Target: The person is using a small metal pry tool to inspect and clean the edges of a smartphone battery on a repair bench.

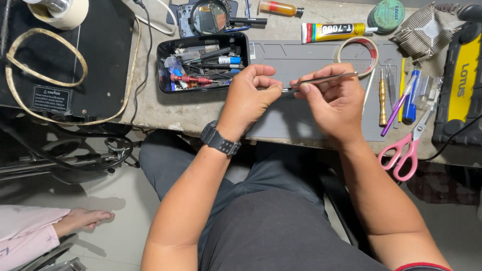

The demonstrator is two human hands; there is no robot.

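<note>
My right hand (334, 100) pinches a pair of thin metal tweezers (326, 79) above the grey work mat (301, 57). The tweezers' points meet the fingertips of my left hand (251, 95), whose thumb and forefinger are pressed together on something too small to make out. A black watch (220, 140) sits on my left wrist. Both hands hover over the front half of the mat, close to each other.
A black tray of small tools (203, 62) lies left of the mat. A tape roll (357, 52), glue tube (334, 31), screwdrivers (383, 98), pens (409, 98) and pink scissors (406, 150) lie right. A magnifier over a phone (208, 16) is at the back. Another person's foot (83, 220) rests on the floor, lower left.
</note>
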